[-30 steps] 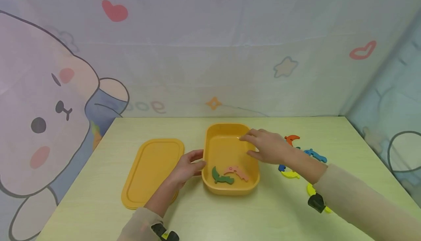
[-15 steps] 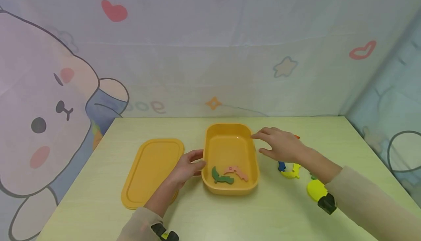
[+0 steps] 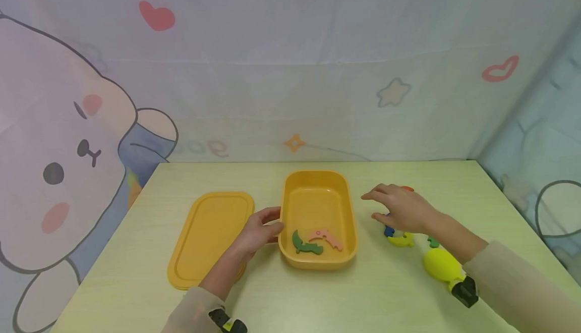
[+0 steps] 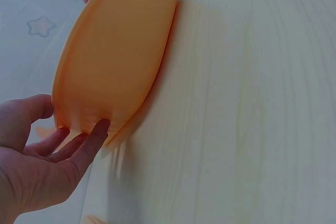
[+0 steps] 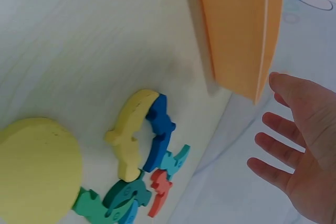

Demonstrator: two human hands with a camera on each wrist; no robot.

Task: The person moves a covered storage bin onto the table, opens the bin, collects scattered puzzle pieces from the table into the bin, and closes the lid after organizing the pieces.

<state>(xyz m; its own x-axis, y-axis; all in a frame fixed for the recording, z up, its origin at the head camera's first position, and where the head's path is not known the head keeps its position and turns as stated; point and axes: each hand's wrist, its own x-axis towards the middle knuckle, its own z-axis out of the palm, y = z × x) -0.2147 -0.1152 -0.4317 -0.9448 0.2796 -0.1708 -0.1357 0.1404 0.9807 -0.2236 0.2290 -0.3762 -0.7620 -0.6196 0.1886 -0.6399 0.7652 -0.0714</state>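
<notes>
My left hand (image 3: 256,232) rests its fingertips against the outer left wall of an orange-yellow plastic box (image 3: 315,207). In the left wrist view the thumb is at the rim and the fingers extend along the outer wall (image 4: 113,61). On the box floor lie a green curved animal-shaped piece (image 3: 306,244) and a pink one (image 3: 327,238). My right hand (image 3: 401,209) hovers right of the box, fingers spread and holding nothing. Below it are a yellow curved piece (image 5: 128,129) and a blue piece (image 5: 160,129), side by side.
A flat orange-yellow lid (image 3: 213,237) lies left of the box. Further right is a big rounded yellow piece (image 3: 440,265), partly behind the wrist camera. A red piece (image 5: 160,192) and several green and blue pieces cluster nearby. A printed cloth (image 3: 254,96) hangs behind the table.
My right hand has moved right, from over the box's right rim to above the loose pieces. The left hand, the box and the two pieces inside have stayed put.
</notes>
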